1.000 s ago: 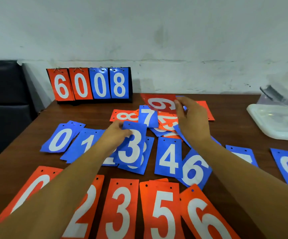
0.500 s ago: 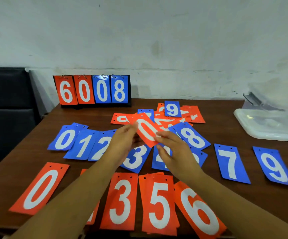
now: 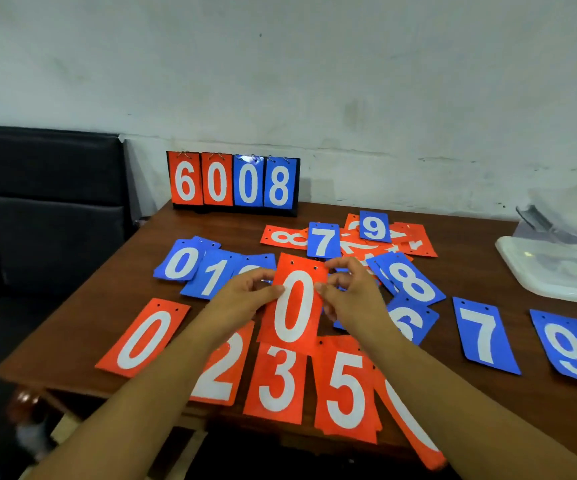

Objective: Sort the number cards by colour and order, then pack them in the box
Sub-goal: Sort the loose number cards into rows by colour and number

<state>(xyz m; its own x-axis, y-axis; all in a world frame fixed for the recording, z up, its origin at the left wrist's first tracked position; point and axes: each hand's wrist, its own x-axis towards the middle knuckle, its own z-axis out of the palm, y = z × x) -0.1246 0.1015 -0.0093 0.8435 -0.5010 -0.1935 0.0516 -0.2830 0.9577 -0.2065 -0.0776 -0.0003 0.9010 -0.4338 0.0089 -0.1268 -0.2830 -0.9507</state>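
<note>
Tilted half a second ago, the orange-red plastic number card marked 0 [image 3: 295, 306] now stands upright over the brown wooden table [image 3: 470, 270]. At far left a second orange-red 0 card [image 3: 145, 337] lies flat. The left hand [image 3: 242, 301] pinches the raised card's left edge and the right hand [image 3: 356, 299] pinches its right edge, fingers curled. The translucent white plastic box [image 3: 557, 275] sits far right, well apart.

Only bare skin shows: the left forearm [image 3: 162, 386] and the right forearm [image 3: 470, 403] are uncovered along the whole length in view, and the left hand [image 3: 245, 296] and right hand [image 3: 353, 299] are bare too.
</note>
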